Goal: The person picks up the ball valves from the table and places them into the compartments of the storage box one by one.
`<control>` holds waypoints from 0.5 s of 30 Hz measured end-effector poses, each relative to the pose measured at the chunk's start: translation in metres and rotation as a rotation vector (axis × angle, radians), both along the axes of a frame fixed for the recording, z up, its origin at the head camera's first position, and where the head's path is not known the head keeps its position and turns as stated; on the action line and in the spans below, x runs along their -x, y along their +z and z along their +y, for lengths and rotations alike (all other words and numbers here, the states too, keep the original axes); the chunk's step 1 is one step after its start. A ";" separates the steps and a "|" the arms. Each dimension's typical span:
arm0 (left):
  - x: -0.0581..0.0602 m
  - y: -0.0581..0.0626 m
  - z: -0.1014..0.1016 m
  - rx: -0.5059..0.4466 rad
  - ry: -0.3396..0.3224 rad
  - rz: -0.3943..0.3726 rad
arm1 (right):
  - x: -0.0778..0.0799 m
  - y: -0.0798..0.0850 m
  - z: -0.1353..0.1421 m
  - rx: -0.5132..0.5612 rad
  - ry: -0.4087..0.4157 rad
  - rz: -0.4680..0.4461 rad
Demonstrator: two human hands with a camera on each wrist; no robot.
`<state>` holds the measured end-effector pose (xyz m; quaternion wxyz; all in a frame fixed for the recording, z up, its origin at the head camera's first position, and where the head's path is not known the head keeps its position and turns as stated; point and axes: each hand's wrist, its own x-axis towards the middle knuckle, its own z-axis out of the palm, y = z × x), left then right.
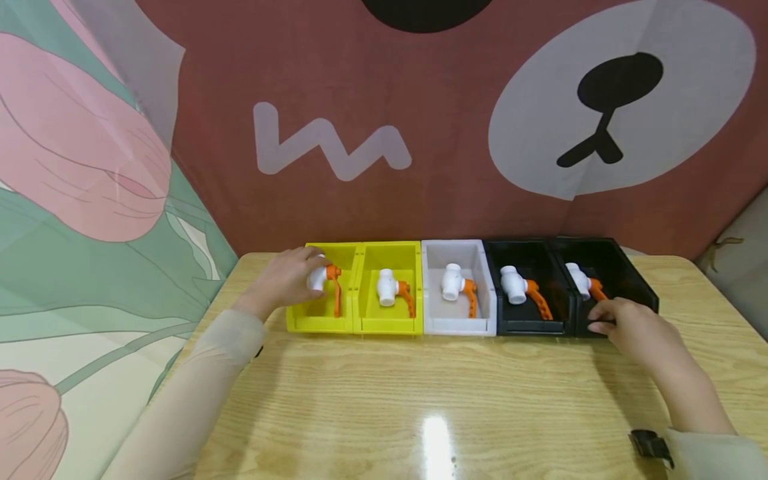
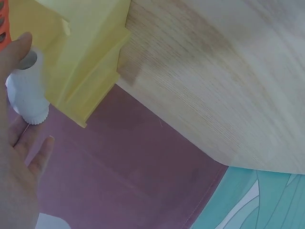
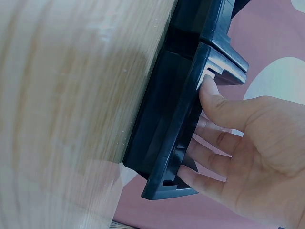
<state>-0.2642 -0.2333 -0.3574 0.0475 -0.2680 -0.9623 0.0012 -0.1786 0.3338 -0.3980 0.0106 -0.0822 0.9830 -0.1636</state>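
Observation:
My left hand (image 1: 291,280) grips a white ball valve (image 1: 316,277) with an orange lever, over the leftmost yellow bin (image 1: 321,325). In the left wrist view, that valve's white body (image 2: 28,93) lies between thumb and fingers. My right hand (image 1: 636,333) reaches over the front of the rightmost black bin (image 1: 645,293), beside the orange lever of another ball valve (image 1: 577,280). The hand hides the lever's end. In the right wrist view, the fingers (image 3: 217,160) extend past the bin's edge and the thumb is near its rim, with a gap between them.
Between these bins stand a second yellow bin (image 1: 390,325), a white bin (image 1: 459,327) and another black bin (image 1: 534,327), each with a similar valve lying inside. The row stands on a wooden table (image 1: 372,400) against a printed cloth backdrop (image 1: 450,133).

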 end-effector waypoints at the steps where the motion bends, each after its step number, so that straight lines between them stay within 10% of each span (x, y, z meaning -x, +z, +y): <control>1: 0.001 -0.001 0.000 0.003 0.004 -0.003 | 0.000 0.000 0.000 -0.001 -0.001 0.002; 15: 0.008 -0.008 0.006 0.015 0.012 -0.060 | -0.001 0.000 -0.001 0.003 -0.013 -0.009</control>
